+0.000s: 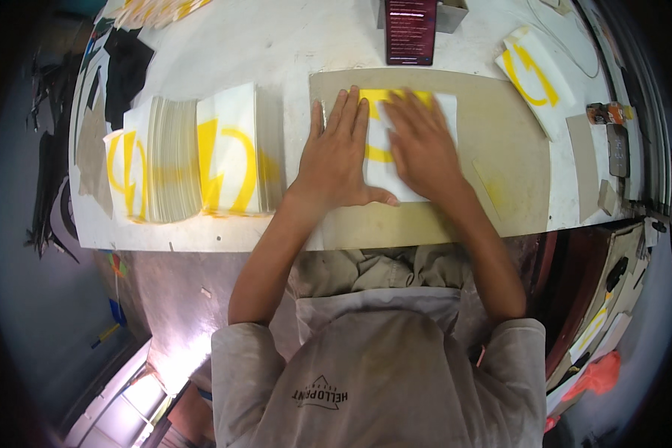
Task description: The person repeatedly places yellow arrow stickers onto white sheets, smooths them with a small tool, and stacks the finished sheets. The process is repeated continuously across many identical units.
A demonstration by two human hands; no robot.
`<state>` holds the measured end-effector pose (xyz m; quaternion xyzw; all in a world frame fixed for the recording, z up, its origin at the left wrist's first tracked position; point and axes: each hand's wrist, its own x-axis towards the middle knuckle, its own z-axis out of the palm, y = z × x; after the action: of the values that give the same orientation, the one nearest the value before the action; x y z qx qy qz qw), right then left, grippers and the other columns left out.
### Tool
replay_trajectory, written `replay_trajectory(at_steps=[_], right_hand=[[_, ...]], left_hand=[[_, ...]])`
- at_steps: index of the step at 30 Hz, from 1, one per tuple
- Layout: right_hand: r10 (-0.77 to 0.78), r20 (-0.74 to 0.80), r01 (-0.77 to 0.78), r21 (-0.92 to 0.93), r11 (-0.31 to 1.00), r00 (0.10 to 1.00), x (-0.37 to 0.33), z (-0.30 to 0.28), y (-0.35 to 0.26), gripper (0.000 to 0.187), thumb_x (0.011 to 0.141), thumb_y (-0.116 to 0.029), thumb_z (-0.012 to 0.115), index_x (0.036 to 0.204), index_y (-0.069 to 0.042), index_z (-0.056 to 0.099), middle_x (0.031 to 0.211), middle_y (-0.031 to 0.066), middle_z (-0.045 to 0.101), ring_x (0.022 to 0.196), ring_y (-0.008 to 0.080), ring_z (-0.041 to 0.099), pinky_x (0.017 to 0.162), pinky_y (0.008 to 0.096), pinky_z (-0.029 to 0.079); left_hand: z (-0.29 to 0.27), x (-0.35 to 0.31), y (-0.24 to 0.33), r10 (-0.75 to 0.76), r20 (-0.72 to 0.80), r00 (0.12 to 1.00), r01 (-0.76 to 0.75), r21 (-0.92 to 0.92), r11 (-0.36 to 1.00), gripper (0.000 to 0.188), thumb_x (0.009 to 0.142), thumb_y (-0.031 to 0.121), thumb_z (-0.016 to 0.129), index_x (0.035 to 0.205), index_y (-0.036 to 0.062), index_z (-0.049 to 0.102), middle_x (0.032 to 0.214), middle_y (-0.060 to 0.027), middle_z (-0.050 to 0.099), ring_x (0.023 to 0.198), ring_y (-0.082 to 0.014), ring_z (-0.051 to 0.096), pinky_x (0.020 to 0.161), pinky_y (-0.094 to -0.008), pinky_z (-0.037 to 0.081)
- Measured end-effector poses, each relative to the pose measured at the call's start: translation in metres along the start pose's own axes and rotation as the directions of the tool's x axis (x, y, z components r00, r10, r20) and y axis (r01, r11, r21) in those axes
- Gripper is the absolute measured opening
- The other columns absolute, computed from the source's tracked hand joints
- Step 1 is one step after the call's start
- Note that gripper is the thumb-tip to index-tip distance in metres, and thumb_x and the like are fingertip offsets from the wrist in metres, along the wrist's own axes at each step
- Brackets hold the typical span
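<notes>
A white sheet with a yellow printed design [379, 178] lies on the beige board [506, 123] in front of me. My left hand [334, 160] rests flat along the sheet's left side, its fingers stretched away from me and the thumb out over the near edge. My right hand [424, 149] lies palm down on the right part of the sheet, its fingertips slightly blurred by motion but stretched out. Much of the print is covered by both hands. To the left, a thick row of similar white and yellow printed pieces [176, 160] stands packed together.
A phone [411, 33] with a lit screen leans at the far side against a metal block. More printed pieces [529, 71] lie at the far right, near a small bottle [608, 113]. Black material [127, 71] sits at the far left. The table's front edge [194, 249] is close to me.
</notes>
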<state>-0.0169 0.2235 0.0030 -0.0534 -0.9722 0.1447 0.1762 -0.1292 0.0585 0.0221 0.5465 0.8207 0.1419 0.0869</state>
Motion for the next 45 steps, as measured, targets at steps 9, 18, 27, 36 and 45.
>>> replay_trajectory(at_steps=[9, 18, 27, 36, 45], right_hand=[[0.234, 0.024, -0.233, -0.061, 0.971, 0.972, -0.030, -0.029, 0.051, 0.055, 0.097, -0.013, 0.058, 0.149, 0.002, 0.049, 0.150, 0.0216, 0.056, 0.144, 0.0354, 0.049, 0.125, 0.0589, 0.025], [0.021, 0.178, -0.079, 0.325, 0.942, 0.984, -0.058, -0.065, 0.011, 0.053, 0.088, -0.007, 0.076, 0.139, -0.002, 0.061, 0.142, 0.0192, 0.063, 0.140, 0.0386, 0.052, 0.120, 0.0562, 0.037], [-0.036, -0.072, 0.050, 0.207, 0.977, 0.997, -0.068, -0.042, 0.006, 0.040, 0.073, -0.001, 0.078, 0.113, -0.004, 0.074, 0.104, 0.0109, 0.066, 0.104, 0.0345, 0.062, 0.099, 0.0511, 0.050], [-0.115, -0.038, 0.120, 0.189, 0.975, 0.993, -0.105, -0.046, -0.017, 0.031, 0.078, 0.000, 0.076, 0.108, 0.004, 0.072, 0.132, 0.0161, 0.068, 0.131, 0.0367, 0.062, 0.107, 0.0505, 0.056], [-0.064, -0.046, 0.073, 0.245, 0.967, 0.997, -0.105, -0.048, -0.020, 0.026, 0.082, 0.002, 0.079, 0.107, 0.005, 0.074, 0.123, 0.0152, 0.073, 0.127, 0.0351, 0.065, 0.105, 0.0498, 0.056]], left_hand=[[-0.007, 0.004, 0.003, -0.048, 0.051, 0.998, 0.047, 0.023, 0.999, 0.165, 0.043, 0.094, 0.076, 0.160, -0.0099, 0.024, 0.168, -0.0320, 0.021, 0.160, -0.0423, 0.016, 0.127, -0.0648, 0.009], [0.000, -0.032, 0.005, 0.132, -0.093, 0.987, -0.143, -0.130, 0.981, 0.085, 0.086, 0.045, 0.081, 0.155, 0.0073, 0.047, 0.160, -0.0170, 0.048, 0.151, -0.0357, 0.040, 0.126, -0.0599, 0.024], [0.013, -0.040, 0.018, 0.073, -0.261, 0.963, -0.116, -0.155, 0.981, 0.034, 0.085, 0.011, 0.078, 0.119, 0.0095, 0.076, 0.127, -0.0085, 0.072, 0.127, -0.0304, 0.064, 0.116, -0.0536, 0.042], [0.027, -0.081, 0.059, 0.105, -0.332, 0.937, -0.133, -0.063, 0.989, 0.029, 0.085, 0.003, 0.077, 0.113, -0.0014, 0.075, 0.129, -0.0142, 0.071, 0.126, -0.0321, 0.066, 0.105, -0.0460, 0.055], [0.033, -0.086, 0.061, 0.085, -0.355, 0.931, -0.123, -0.086, 0.989, 0.025, 0.084, 0.004, 0.080, 0.109, -0.0019, 0.076, 0.127, -0.0142, 0.072, 0.125, -0.0321, 0.066, 0.104, -0.0450, 0.057]])
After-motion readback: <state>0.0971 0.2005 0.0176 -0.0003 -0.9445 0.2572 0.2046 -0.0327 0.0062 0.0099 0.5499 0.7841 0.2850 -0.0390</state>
